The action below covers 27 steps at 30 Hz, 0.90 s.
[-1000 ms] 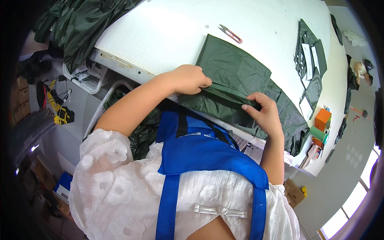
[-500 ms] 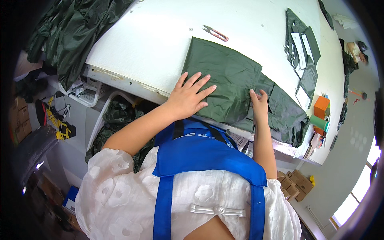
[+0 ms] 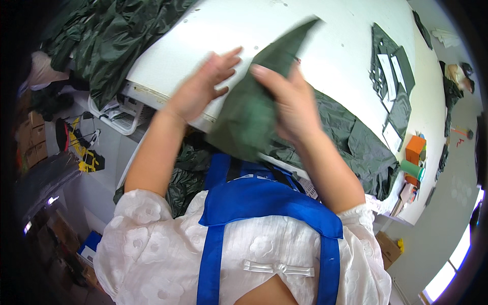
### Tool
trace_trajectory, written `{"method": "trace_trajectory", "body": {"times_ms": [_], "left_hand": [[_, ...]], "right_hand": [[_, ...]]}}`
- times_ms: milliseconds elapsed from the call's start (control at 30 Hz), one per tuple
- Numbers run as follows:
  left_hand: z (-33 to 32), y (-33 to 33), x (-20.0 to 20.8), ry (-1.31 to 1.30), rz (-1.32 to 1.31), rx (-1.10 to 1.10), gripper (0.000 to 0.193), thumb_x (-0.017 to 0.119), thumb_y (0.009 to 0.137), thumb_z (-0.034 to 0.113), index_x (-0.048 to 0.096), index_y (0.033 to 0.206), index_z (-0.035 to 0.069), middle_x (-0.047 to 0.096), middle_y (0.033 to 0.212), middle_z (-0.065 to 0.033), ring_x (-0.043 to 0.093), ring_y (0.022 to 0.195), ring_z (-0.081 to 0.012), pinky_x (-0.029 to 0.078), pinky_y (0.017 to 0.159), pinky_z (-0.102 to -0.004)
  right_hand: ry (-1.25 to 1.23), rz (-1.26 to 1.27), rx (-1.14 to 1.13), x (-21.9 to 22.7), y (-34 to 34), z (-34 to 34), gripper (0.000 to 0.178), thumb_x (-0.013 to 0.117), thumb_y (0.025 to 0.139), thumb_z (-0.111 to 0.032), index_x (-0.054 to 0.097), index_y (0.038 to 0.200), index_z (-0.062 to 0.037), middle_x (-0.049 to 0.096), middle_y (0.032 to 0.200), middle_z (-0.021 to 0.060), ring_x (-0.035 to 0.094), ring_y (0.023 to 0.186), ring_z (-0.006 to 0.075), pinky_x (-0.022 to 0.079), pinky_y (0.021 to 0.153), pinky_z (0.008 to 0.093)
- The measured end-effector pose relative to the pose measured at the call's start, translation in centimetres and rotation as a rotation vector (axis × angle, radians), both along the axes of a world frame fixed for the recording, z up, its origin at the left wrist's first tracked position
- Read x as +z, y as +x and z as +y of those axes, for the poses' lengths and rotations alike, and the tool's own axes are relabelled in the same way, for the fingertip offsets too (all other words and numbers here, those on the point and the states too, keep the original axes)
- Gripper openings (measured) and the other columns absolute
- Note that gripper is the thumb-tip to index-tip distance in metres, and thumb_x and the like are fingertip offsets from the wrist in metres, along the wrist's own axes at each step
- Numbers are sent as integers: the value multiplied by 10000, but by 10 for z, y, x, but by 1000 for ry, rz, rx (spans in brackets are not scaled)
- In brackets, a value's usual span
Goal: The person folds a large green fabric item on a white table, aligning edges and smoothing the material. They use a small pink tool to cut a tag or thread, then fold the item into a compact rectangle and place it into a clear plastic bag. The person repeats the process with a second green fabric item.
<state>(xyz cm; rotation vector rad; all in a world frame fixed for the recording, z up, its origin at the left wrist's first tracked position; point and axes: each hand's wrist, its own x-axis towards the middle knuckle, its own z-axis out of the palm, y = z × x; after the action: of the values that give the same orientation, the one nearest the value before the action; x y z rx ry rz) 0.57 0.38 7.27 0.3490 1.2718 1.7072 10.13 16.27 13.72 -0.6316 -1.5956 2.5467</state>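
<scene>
A dark green sheet of thin, shiny fabric (image 3: 244, 119) is lifted off the table and tilted, its far corner a sharp point. My right hand (image 3: 292, 101) grips it at the right side, thumb on top and fingers behind. To the left of the fabric, my left hand (image 3: 206, 84) is in the air with fingers apart, blurred by motion and holding nothing. More dark green fabric (image 3: 351, 132) lies on the white table (image 3: 203, 30) beyond my right forearm. The pink-handled thread snips are almost wholly hidden behind the lifted piece.
A heap of dark green fabric (image 3: 117, 46) hangs over the table's left end. Cut green pieces with white strips (image 3: 389, 76) lie at the right, near an orange box (image 3: 415, 149) and a green thread spool (image 3: 412, 169). Below the edge stands a white basket (image 3: 124, 119).
The green fabric, flat on the table under both hands before, is now raised and turned in my right hand. My left hand has come off it and moved left and up.
</scene>
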Motion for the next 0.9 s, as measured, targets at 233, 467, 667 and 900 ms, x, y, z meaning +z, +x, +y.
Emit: {"method": "trace_trajectory", "body": {"times_ms": [233,467,667,900], "left_hand": [[-135,-118,-46,-235,-351,141,502,665,893,304,532,1292,31,640,1183,-107,640,1033,-208,520,916,-369],[-140,-131,-97,-560,60,46,621,586,779,-73,428,1370,32,589,1217,-95,587,1072,-190,463,953,-331],[-144,-125,-102,-589,112,219,578,636,763,-30,469,1315,18,608,1154,-96,599,1016,-185,480,902,-337],[-125,-106,-65,-1109,873,61,448,675,735,87,521,1148,9,629,974,-264,606,932,-419,496,794,-434]], "right_hand": [[945,236,454,-103,-49,-78,539,625,882,-404,501,1292,-78,504,1299,166,455,1232,352,353,1032,485],[1572,304,887,-170,-5,-89,662,541,883,-518,406,1436,-178,260,1550,72,150,1440,366,108,1131,594],[1526,365,952,-168,-13,-90,624,532,914,-448,386,1443,-151,273,1548,64,195,1436,324,170,1123,552],[1306,464,891,-173,-73,-81,398,615,843,-182,578,1234,-116,580,1166,71,523,1093,288,450,898,411]]}}
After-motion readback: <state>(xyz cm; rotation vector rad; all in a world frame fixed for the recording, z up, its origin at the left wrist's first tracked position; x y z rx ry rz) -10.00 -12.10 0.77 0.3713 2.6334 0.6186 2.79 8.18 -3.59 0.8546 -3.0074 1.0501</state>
